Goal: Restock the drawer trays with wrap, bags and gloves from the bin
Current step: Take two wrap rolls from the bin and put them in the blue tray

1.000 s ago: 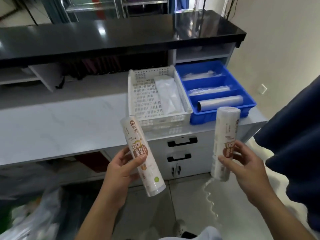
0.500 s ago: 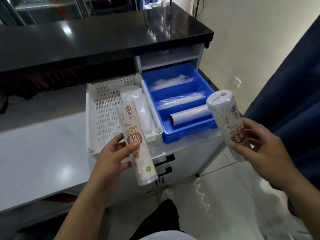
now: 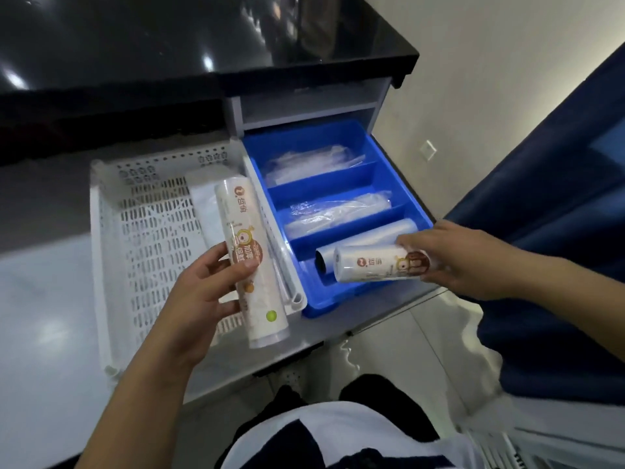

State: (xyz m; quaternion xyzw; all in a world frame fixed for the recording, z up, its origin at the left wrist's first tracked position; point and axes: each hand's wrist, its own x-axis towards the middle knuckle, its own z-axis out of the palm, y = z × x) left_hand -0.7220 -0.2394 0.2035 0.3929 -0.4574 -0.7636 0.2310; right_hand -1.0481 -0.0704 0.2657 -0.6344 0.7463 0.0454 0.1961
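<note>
I see both hands each wrapped around a printed roll of wrap. My right hand (image 3: 463,258) grips the right-hand roll (image 3: 375,265) by its far end, fingers curled over the top and thumb beneath, so the roll sticks out leftward from the fingertips. Its long axis lies nearly level, running along the front compartment of the blue tray (image 3: 338,299). It hovers just above, perhaps touching, a plain clear roll (image 3: 365,240) already lying there, parallel and just beyond the fingers. This hand is the nearer one to the tray, and I judge the next move is lowering the roll straight down beside that one.

My left hand (image 3: 199,292) clasps the left-hand roll (image 3: 252,258) around its middle, thumb across the front, fingers behind. That roll stands close to upright, tilted slightly, above the white perforated basket (image 3: 142,238), left of the blue tray. The two rear blue compartments hold crumpled clear plastic items.
</note>
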